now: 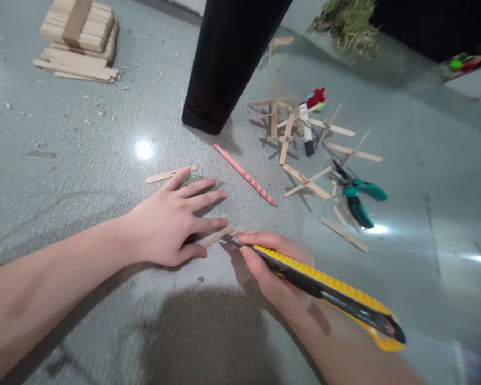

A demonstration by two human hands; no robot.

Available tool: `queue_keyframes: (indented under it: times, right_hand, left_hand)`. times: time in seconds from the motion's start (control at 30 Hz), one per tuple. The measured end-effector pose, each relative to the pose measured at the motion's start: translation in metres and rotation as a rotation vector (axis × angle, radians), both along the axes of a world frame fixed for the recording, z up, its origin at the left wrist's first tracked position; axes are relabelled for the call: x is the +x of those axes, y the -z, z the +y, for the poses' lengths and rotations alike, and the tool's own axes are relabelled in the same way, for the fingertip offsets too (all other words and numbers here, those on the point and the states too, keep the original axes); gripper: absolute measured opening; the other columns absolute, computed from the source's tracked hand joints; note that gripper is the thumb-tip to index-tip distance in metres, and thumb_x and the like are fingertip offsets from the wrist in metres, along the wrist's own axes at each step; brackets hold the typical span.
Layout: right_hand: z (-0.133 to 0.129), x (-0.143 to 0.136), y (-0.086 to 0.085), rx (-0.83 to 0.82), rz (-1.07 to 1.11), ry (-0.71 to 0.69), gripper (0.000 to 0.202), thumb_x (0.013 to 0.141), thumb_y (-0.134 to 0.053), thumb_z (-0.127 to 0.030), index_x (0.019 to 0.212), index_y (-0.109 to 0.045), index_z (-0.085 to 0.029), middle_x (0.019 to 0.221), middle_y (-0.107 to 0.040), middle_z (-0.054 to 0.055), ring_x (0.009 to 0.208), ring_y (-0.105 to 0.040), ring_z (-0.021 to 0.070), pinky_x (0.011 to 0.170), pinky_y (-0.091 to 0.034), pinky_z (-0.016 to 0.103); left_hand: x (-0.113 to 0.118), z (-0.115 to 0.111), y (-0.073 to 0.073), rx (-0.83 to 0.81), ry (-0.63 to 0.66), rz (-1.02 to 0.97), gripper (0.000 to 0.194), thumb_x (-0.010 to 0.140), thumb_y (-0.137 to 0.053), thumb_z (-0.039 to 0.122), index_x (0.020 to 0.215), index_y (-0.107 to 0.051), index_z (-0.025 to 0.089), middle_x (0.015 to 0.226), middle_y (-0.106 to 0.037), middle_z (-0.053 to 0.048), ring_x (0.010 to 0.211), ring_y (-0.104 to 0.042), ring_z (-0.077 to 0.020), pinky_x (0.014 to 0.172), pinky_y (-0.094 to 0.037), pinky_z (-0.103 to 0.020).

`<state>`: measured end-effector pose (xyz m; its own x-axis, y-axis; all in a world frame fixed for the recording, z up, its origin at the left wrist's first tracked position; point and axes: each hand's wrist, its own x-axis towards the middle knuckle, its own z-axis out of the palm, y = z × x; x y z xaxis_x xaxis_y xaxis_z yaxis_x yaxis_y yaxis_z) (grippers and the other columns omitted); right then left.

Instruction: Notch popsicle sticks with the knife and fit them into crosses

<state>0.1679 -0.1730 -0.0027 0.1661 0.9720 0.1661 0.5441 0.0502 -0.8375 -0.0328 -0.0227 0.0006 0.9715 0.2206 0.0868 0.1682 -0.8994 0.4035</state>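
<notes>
- Currently, my left hand (172, 219) lies palm down on the desk (104, 203), grip open, fingers spread, holding down a short wooden stick (218, 235) that shows beside the thumb.
- My right grip is closed round a yellow-and-black cutter (324, 283), its blade close to that stick's right end.
- A slotted stick (160, 177) lies by my left fingertips; a greenish piece (202, 183) is partly covered by them.
- Just beyond, a pink pencil (246, 176) lies slantwise, its pattern of orange spots visible but any lettering too small for me to read.
- A tall black object (228, 64) stands in the way at far centre, blocking part of my view.
- To its right are crossed sticks (307, 182), a white tube with a black cap (305, 128), a red piece (316, 97) and green-handled pliers (358, 198).
- Far left, banded stick bundles (80, 27) sit near scattered chips (101, 111).
- Far right, dry grass (347, 27) forms a clump.
</notes>
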Motion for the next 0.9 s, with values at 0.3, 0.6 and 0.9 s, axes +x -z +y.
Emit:
queue_keyframes:
  times: [0.3,0.6,0.9]
  right_hand:
    - [-0.005,0.003,0.002,0.019,0.042,0.019,0.013,0.086,-0.068,-0.018,0.096,-0.072,-0.026,0.089,-0.078,0.001,0.077,-0.076,0.0179,0.068,-0.063,0.028]
    - [0.004,0.01,-0.015,0.063,0.019,-0.219,0.019,0.087,-0.064,-0.011,0.1,-0.068,-0.025,0.089,-0.077,0.002,0.081,-0.075,0.0164,0.071,-0.062,0.027]
    - [0.007,0.009,-0.008,0.086,0.024,-0.258,0.024,0.088,-0.062,-0.009,0.105,-0.067,-0.026,0.093,-0.077,0.003,0.082,-0.075,0.0169,0.075,-0.064,0.031]
  left_hand:
    - [-0.002,0.008,0.004,-0.042,0.036,-0.216,0.022,0.098,-0.059,0.032,0.083,-0.074,0.024,0.103,-0.073,0.0,0.108,-0.064,-0.0203,0.105,-0.039,-0.044]
    - [0.0,0.005,0.001,-0.01,0.057,-0.213,0.03,0.1,-0.042,0.012,0.097,-0.07,0.02,0.105,-0.073,-0.002,0.098,-0.063,-0.0177,0.092,-0.042,-0.037]
    - [0.0,0.004,0.003,-0.115,0.08,-0.169,0.033,0.1,-0.041,0.011,0.092,-0.072,0.019,0.1,-0.071,-0.005,0.09,-0.062,-0.0168,0.085,-0.045,-0.035]
